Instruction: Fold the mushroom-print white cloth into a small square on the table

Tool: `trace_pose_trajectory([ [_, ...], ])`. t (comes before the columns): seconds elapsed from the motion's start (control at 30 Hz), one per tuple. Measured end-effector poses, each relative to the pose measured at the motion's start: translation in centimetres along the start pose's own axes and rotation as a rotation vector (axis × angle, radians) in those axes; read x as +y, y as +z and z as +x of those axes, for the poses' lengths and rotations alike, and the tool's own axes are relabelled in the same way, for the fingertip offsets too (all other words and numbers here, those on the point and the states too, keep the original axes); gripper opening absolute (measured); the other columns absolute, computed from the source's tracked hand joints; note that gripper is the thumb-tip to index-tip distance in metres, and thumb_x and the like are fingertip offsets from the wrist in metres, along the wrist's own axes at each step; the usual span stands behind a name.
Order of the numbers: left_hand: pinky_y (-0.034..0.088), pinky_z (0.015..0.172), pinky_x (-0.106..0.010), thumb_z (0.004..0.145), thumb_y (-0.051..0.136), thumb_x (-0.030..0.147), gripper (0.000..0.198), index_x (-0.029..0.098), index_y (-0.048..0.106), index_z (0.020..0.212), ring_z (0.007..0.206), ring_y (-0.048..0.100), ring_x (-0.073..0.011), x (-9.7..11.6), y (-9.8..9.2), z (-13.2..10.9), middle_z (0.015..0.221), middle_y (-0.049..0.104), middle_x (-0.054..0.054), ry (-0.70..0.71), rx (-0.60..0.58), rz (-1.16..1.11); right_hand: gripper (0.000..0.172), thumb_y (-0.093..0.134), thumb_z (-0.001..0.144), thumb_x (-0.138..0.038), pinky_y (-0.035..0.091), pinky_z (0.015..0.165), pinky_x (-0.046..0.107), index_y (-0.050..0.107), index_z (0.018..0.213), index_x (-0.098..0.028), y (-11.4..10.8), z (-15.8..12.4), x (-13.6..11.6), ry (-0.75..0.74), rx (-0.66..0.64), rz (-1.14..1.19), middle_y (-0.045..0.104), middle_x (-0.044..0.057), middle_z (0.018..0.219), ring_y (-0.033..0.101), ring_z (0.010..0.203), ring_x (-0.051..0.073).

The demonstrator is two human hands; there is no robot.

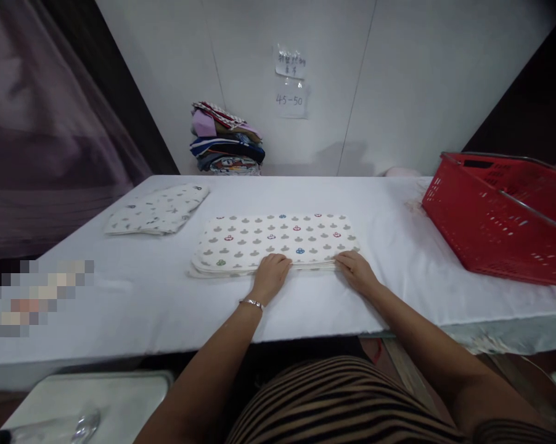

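Note:
A white folded cloth (278,237) with small grey, red, blue and green motifs lies flat on the white-covered table in front of me, its layers showing along the near edge. My left hand (271,275), with a silver bracelet at the wrist, is closed on the middle of that near edge, fingers on top. Near the right front corner, my right hand (356,271) pinches the same edge. The undersides of both hands' grips are hidden. Farther left lies another folded white cloth (160,209) with small dark prints.
A red plastic basket (490,216) with metal handles stands on the table's right side. Against the back wall rises a stack of folded fabrics (227,139). Two paper notes (291,80) hang on the wall. Below the table's left front is a pale stool-like surface (97,401).

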State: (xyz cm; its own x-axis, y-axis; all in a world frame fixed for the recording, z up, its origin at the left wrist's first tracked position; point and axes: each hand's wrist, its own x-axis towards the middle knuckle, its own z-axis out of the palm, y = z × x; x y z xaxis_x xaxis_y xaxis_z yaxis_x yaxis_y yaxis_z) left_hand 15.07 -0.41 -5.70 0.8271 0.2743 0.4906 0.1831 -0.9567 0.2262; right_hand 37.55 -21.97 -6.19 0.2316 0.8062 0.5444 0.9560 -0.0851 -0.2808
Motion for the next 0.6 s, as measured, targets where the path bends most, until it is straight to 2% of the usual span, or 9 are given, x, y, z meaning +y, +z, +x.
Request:
trace_pose_trajectory([
  [0.37,0.048,0.086,-0.036,0.100,0.050,0.019,0.024,0.024,0.072,0.106,0.097,0.061,-0.0212,0.52,-0.47,0.12,0.104,0.071,-0.006,-0.025,-0.016,0.046,0.028,0.048,0.100,-0.021,0.057,0.084,0.042,0.072,0.114,-0.023,0.54,-0.48,-0.21,-0.066,0.108,-0.036,0.073,0.010,0.104,0.067,0.095,0.024],
  [0.6,0.048,0.082,-0.037,0.098,0.051,0.015,0.024,0.023,0.074,0.096,0.093,0.061,-0.0222,0.65,-0.23,0.15,0.099,0.071,-0.007,-0.012,-0.016,0.079,0.028,0.046,0.099,-0.019,0.054,0.083,0.041,0.073,0.110,-0.021,0.72,-0.46,-0.38,-0.044,0.025,-0.107,0.073,0.012,0.104,0.065,0.095,0.025],
])
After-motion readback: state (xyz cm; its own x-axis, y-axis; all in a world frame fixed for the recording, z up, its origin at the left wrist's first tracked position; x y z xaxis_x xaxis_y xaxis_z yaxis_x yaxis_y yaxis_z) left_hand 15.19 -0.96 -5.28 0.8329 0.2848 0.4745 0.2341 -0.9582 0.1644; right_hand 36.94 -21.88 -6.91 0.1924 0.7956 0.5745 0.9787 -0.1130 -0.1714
